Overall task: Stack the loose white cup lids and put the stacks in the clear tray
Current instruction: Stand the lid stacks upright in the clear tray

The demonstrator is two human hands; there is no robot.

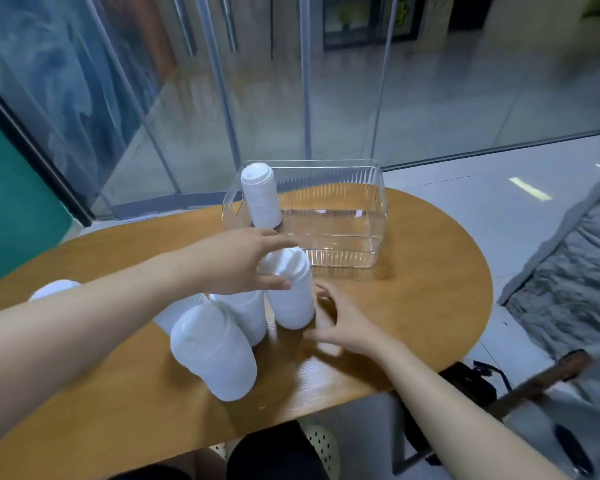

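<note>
The left hand (pixel 243 261) grips the top of a tall lid stack (pixel 290 289) on the table (pixel 413 306). The right hand (pixel 340 323) waits open beside it. One stack (pixel 260 195) stands in the clear tray (pixel 361 216) (leaning). Lifting by the top could spill the bottom lids.

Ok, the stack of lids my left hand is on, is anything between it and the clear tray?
Nothing visible does. The left hand grips the top of the lid stack, and only bare table lies between it and the clear tray. One stack already stands in the tray's left end; the rest is free.
</note>
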